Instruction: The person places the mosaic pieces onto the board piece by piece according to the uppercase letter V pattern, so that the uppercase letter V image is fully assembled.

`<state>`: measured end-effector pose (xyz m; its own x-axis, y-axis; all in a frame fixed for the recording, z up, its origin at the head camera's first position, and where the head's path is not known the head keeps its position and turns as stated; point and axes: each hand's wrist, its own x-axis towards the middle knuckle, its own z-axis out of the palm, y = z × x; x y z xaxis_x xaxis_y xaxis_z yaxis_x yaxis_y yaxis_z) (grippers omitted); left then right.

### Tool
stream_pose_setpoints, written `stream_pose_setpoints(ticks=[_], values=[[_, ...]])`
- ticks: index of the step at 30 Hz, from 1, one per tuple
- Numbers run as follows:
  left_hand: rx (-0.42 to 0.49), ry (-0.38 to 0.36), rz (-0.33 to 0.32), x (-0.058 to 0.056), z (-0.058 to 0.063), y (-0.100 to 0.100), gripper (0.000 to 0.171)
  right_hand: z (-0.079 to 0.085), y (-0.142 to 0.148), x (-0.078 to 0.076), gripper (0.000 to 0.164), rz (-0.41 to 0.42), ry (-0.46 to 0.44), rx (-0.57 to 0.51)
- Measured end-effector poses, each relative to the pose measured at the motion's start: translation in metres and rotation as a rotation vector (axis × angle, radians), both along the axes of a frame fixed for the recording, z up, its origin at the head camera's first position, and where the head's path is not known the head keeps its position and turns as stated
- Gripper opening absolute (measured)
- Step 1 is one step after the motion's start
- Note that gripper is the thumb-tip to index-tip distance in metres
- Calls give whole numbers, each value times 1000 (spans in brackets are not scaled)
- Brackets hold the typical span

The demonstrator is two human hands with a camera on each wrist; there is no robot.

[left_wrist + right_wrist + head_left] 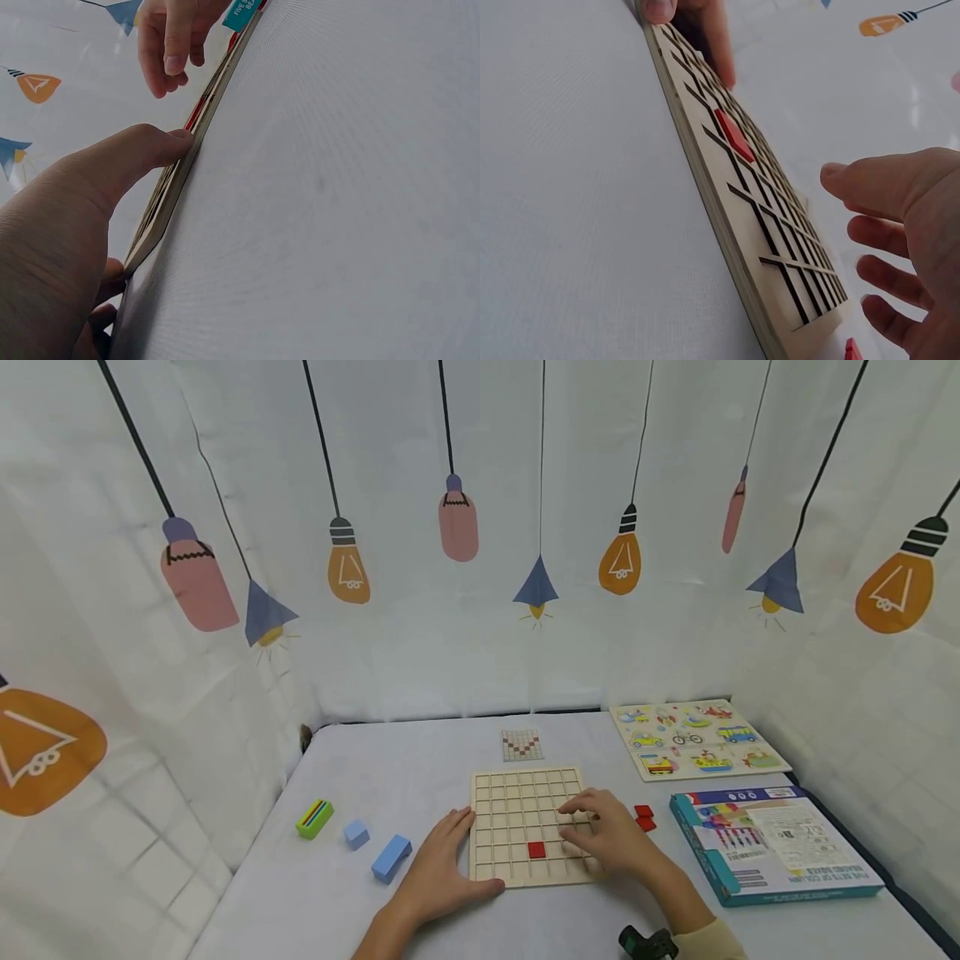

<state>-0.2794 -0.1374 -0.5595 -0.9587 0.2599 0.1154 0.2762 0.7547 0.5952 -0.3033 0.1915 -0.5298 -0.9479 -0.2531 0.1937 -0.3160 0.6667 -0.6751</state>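
A wooden grid board [506,820] lies on the white table, one red square tile [536,850] set in a cell of its lower half. My left hand [448,872] holds the board by its near left corner, thumb [169,145] on the near edge and fingers along the left side. Over the board's right part hovers my right hand [611,837], its thumb and fingers apart. The right wrist view shows nothing between the right fingers [881,236]. Small red tiles [645,823] lie just right of that hand. A small card with a grid pattern [522,745] sits behind the board.
To the left are a green block with colored stripes [314,819], a small blue block [356,834] and a longer blue block [392,858]. On the right lie a picture puzzle board [675,760] and a teal-edged box [780,843]. White curtains printed with lamps surround the table.
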Motion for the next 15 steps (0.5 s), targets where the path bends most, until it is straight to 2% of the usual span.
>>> stream_pose_setpoints(ticks=[8, 15], values=[[1, -1, -3, 0, -2, -1, 129, 4, 7, -1, 30, -32, -4, -15], [3, -6, -5, 0, -2, -1, 129, 8, 17, -2, 31, -41, 38, -21]])
